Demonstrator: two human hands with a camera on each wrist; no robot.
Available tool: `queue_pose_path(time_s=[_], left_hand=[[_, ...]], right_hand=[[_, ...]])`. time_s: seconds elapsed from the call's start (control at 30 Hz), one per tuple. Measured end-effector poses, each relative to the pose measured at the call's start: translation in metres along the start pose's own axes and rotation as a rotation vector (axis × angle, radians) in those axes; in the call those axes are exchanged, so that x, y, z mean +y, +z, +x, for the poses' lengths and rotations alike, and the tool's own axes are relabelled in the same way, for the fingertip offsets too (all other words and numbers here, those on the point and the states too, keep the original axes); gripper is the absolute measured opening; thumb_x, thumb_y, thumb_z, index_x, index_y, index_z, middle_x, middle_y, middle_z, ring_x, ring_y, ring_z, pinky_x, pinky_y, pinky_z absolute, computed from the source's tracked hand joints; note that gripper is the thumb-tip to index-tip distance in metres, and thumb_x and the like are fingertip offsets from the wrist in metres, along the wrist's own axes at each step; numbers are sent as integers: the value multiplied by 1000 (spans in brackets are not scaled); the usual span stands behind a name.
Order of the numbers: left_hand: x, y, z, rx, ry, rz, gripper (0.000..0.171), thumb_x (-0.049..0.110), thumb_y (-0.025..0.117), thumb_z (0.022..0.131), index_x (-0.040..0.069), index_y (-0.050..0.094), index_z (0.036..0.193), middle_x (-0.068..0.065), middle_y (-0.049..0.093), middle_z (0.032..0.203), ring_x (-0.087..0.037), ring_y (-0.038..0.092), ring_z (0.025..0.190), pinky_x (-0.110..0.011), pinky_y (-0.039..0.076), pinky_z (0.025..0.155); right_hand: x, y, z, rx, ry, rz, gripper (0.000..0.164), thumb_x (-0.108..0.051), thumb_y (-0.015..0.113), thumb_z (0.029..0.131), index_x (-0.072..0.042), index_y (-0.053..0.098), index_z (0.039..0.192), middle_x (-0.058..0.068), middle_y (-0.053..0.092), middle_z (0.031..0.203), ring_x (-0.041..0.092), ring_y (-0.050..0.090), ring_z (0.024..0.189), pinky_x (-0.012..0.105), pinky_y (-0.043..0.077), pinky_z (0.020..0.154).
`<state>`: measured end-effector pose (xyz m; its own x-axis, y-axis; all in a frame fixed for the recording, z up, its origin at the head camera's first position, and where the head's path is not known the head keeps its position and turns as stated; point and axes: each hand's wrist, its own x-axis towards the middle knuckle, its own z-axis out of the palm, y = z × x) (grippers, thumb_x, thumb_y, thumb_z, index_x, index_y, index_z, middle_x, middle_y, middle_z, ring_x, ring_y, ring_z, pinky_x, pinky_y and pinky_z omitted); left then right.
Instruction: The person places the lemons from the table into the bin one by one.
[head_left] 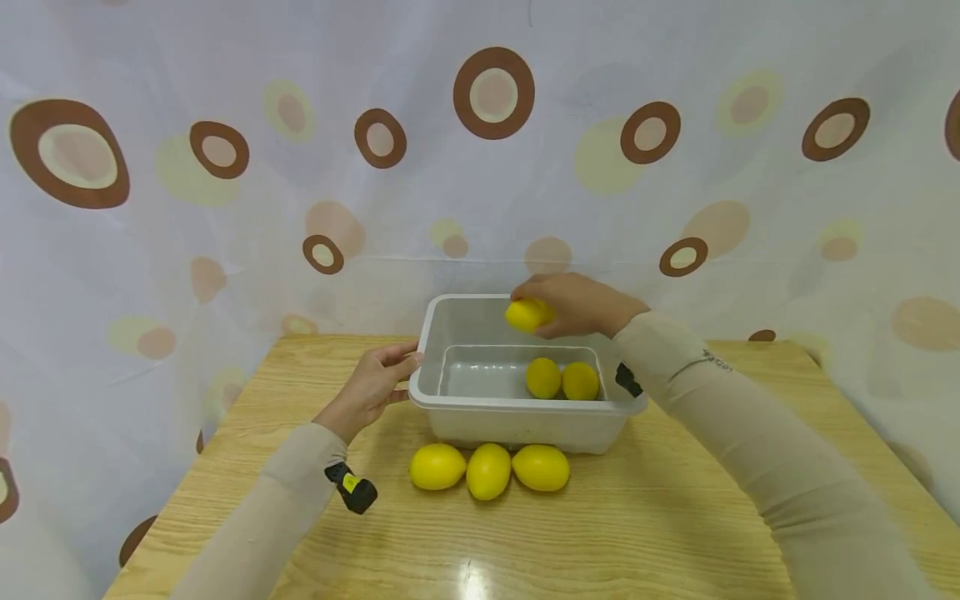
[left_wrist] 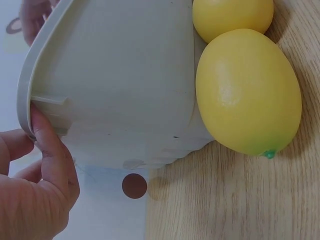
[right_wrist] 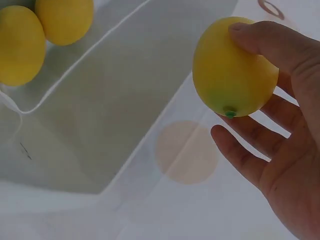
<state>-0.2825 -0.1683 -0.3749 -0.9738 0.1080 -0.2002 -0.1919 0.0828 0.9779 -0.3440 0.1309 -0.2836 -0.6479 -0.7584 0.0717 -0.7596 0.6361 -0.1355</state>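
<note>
When inspecting the held lemon (right_wrist: 232, 70), note a smooth yellow oval body, slightly tinged green toward one end, with a small green nub at the tip. Locate over the light gray bin (head_left: 525, 427), raised off its floor, in the right hand (head_left: 581, 304). Observe right fingers clamped on the fruit, thumb on one side and fingertips on the other, lowest finger standing apart from it. Observe left hand (head_left: 371, 387) at the left rim, thumb and fingers pinching the lip. Count six lemons in total: one gripped; two lemons (head_left: 543, 379) side by side on the bin floor, toward the right front; three lemons (head_left: 488, 472) in a row on the table (head_left: 660, 542), just in front of the bin. For the leftmost of the row, note the same green nub in the left wrist view. Count also one bin, one wooden table, two beige sleeves (head_left: 750, 450), two black wrist devices (head_left: 352, 487) and one patterned cloth (head_left: 465, 192) behind.
</note>
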Motion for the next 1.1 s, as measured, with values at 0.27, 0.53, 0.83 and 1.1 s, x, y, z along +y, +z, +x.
queue_pose_path(time_s=[0.27,0.53,0.83,1.1], left_hand=[[-1,0,0,1,4,-3,43,16,54,99,9,48,141,-16,52,132,-20,60,97,-27,56,73],[1,3,-1,0,-6,3,43,16,54,99,9,49,141,-16,52,133,-21,59,100,-28,56,74],[0,0,-1,1,-6,9,43,16,54,99,10,48,141,-16,52,132,-18,60,96,-28,56,74],[-2,-2,-2,2,-10,9,43,15,55,99,10,48,141,-16,52,133,-18,60,96,-29,56,75]], right_hand=[[6,22,15,-32,31,-30,49,-13,75,81,-7,58,127,10,60,126,29,56,112,45,42,101],[10,39,26,-72,104,-25,52,-15,76,81,-7,57,129,12,61,123,30,56,109,45,43,99],[28,69,39,-98,110,51,48,-12,74,84,-8,55,128,9,59,126,27,53,113,42,40,103],[10,70,37,-136,151,12,48,-14,74,83,-6,57,127,13,61,124,30,55,113,44,41,103]])
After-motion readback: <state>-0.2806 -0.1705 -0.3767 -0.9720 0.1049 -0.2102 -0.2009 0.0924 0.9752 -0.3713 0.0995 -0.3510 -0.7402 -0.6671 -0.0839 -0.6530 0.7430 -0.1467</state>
